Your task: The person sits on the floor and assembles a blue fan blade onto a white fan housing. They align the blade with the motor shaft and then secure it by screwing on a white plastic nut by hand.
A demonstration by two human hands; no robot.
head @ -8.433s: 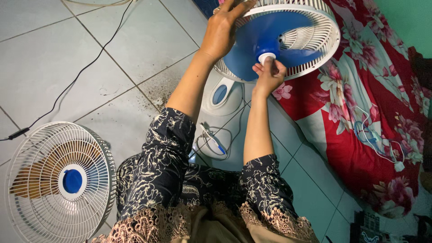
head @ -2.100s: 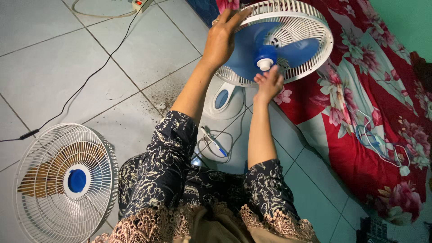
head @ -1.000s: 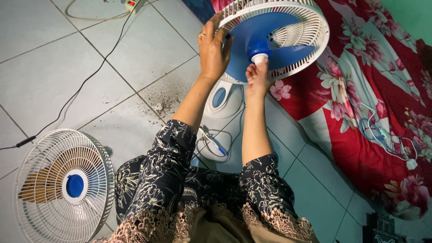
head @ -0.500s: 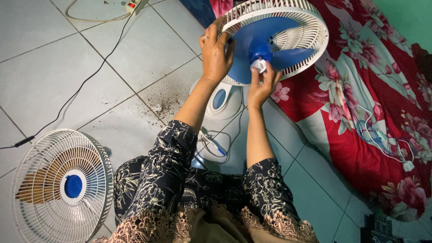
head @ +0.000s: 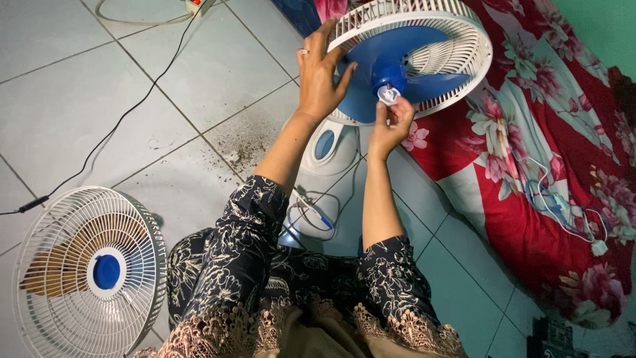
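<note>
A standing fan with a white rear grille [head: 464, 59] and blue blades [head: 371, 63] is open at the front, facing me. My left hand [head: 319, 76] presses flat on a blue blade near the grille rim, fingers spread, a ring on one finger. My right hand [head: 392, 118] pinches the small white knob [head: 388, 95] at the blue hub in the blade's middle. The fan's white base with a blue oval [head: 324, 147] stands on the tiles below the head.
The detached white front grille with a blue centre [head: 86, 272] lies on the floor at lower left. A black cord [head: 119, 122] crosses the tiles toward a power strip [head: 199, 5]. A red floral mattress [head: 556, 159] with a white cable fills the right side. Dirt specks [head: 242, 149] lie by the base.
My left hand has spread its fingers and shifted onto the blade. My right hand keeps working at the white knob, which has turned slightly; the fan head tilted a little.
</note>
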